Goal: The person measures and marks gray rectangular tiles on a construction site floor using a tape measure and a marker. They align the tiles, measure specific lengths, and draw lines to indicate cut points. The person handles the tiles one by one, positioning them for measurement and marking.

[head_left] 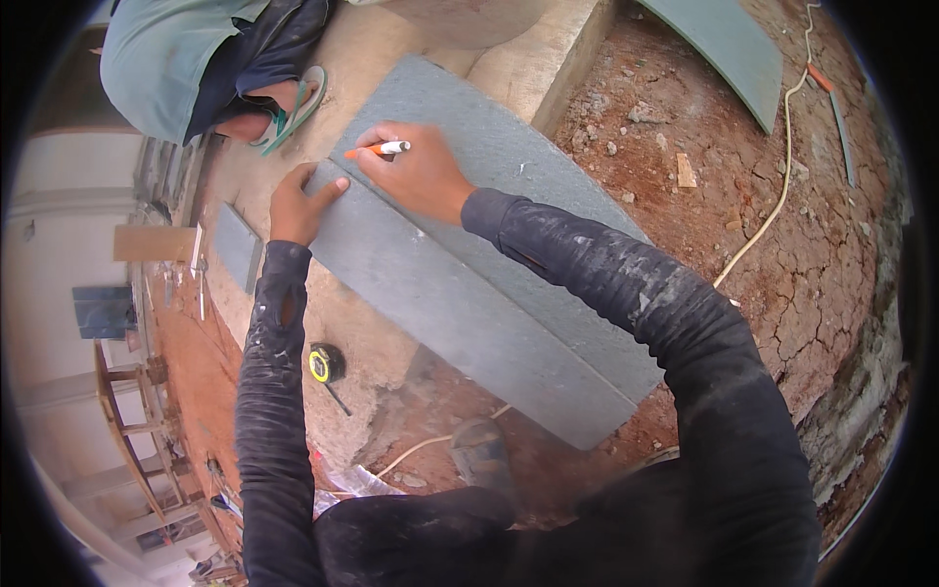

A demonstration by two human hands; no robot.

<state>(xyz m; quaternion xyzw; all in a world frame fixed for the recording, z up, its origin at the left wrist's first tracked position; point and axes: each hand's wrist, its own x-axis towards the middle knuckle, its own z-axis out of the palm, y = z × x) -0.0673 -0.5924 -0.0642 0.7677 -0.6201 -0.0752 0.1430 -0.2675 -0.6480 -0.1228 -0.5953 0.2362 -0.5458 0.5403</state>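
Your black sleeve (709,352) spans lower right; right hand (423,176) pinches marker (392,148); half-open left hand (294,210) thumbs narrower slab (440,298), which slack could shift.

Matt stone-like slabs (455,313), smooth plastic marker (394,148), dusty cloth sleeves (626,284)

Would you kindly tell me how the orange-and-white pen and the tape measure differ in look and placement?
The pen is slim, orange and white, while the tape measure is chunky, black and yellow. The pen is held in the right hand at the gray slab, whereas the tape measure lies unheld on the pale concrete. Both are small handheld tools.
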